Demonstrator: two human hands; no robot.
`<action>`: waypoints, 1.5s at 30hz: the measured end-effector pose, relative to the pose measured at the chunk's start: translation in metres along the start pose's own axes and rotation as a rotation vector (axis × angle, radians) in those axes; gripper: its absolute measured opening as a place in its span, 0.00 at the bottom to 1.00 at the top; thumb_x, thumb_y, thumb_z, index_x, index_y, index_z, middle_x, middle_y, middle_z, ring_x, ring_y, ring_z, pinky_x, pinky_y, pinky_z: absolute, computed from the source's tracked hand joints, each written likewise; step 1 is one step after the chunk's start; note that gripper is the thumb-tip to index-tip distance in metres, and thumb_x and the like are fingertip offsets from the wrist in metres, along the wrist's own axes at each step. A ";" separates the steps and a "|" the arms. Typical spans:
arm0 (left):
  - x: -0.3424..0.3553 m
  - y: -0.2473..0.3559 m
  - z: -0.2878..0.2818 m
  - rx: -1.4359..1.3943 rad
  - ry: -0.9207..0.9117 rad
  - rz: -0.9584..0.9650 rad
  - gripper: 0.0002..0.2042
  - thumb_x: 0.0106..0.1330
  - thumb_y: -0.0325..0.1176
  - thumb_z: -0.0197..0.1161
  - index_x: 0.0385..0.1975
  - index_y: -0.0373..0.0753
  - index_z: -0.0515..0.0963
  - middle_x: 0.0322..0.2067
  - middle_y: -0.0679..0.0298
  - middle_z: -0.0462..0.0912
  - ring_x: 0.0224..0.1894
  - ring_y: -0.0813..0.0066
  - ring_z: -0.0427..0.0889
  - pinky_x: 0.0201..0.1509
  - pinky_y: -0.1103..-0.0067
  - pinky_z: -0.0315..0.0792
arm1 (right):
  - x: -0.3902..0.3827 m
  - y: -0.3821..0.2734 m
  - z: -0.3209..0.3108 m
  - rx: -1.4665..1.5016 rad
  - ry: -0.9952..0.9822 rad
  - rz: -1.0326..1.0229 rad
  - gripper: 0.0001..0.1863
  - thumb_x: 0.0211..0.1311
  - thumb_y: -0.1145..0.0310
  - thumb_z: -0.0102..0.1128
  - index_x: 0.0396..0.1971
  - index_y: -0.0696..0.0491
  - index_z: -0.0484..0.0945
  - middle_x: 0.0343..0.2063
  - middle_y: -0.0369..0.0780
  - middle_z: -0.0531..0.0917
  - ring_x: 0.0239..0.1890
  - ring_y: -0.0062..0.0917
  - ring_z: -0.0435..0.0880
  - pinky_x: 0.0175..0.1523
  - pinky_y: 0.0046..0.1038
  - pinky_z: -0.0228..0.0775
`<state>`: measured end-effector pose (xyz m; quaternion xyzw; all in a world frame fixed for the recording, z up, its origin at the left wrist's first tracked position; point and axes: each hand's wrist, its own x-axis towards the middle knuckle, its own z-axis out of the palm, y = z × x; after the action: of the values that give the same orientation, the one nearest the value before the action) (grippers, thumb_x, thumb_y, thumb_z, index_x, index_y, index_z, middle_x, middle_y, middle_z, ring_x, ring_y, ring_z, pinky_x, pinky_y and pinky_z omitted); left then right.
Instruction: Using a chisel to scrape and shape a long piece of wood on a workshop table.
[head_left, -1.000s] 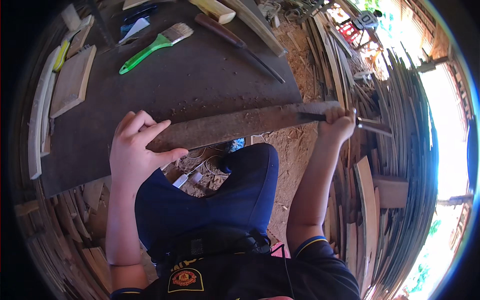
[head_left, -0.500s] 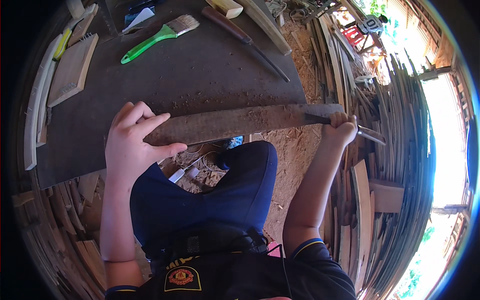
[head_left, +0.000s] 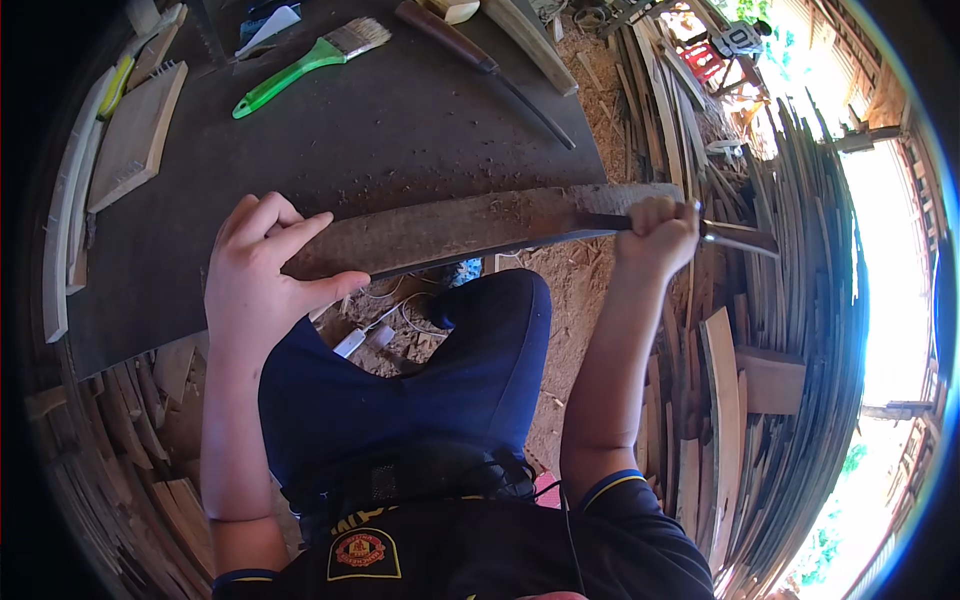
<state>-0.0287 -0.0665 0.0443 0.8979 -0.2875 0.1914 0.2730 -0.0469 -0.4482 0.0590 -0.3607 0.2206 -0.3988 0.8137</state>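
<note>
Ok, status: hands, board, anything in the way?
Left hand clasping board at left end; right hand gripping tool near board's right end. Debris and green brush on table beyond.

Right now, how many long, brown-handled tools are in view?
2: a held tool in the right hand, at the right end of the brown board; a loose tool on the dark table, right of the green paintbrush. More may be hidden.

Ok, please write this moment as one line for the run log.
left hand: holds wooden board by left end | right hand: grips long tool near board's right end | table: green-handled brush, brown-handled tool
</note>
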 end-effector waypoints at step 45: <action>-0.006 -0.007 -0.001 -0.004 0.022 0.017 0.27 0.38 0.49 0.81 0.38 0.38 0.88 0.29 0.70 0.75 0.34 0.72 0.76 0.39 0.74 0.76 | -0.107 0.074 0.053 0.019 -0.193 0.183 0.27 0.80 0.49 0.42 0.18 0.46 0.57 0.11 0.29 0.57 0.10 0.17 0.49 0.14 0.26 0.39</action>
<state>-0.0286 -0.0588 0.0393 0.8927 -0.2925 0.2032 0.2762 -0.0394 -0.3089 0.0445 -0.3681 0.1696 -0.2882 0.8676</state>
